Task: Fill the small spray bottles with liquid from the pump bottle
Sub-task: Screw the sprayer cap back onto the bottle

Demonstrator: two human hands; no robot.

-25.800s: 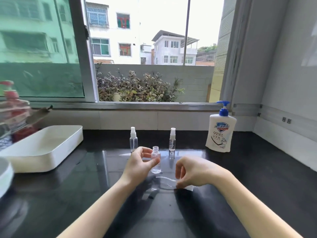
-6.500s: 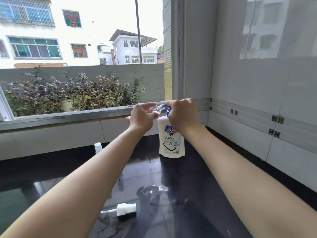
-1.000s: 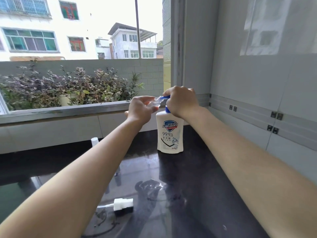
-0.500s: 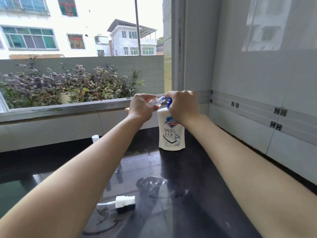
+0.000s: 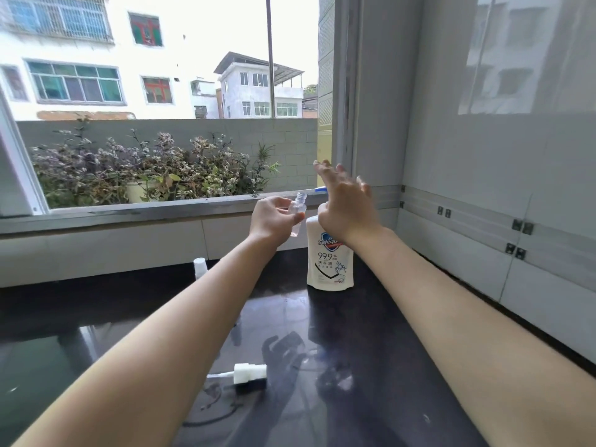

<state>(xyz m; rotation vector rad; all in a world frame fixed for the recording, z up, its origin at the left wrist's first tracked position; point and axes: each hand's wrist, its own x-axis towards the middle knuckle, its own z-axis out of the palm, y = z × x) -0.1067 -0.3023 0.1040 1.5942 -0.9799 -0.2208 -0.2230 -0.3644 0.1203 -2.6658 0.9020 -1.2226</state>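
Observation:
My left hand (image 5: pixel 272 217) grips a small clear spray bottle (image 5: pixel 297 214), uncapped and held nearly upright just left of the pump bottle's blue spout. A little liquid shows in its bottom. The white pump bottle (image 5: pixel 329 261) stands on the black counter (image 5: pixel 371 350) near the window corner. My right hand (image 5: pixel 346 204) hovers over the pump head with fingers spread, holding nothing; it hides most of the blue pump. The removed white spray cap with its tube (image 5: pixel 248 373) lies on the counter in front. Another small spray bottle's white top (image 5: pixel 200 267) peeks out behind my left forearm.
A grey window sill (image 5: pixel 129 212) runs along the counter's back, with plants outside. The tiled wall (image 5: pixel 483 221) closes off the right side close to the pump bottle.
My right hand lifted off the pump head and opened its fingers. The small bottle moved down and away from the spout and tipped more upright.

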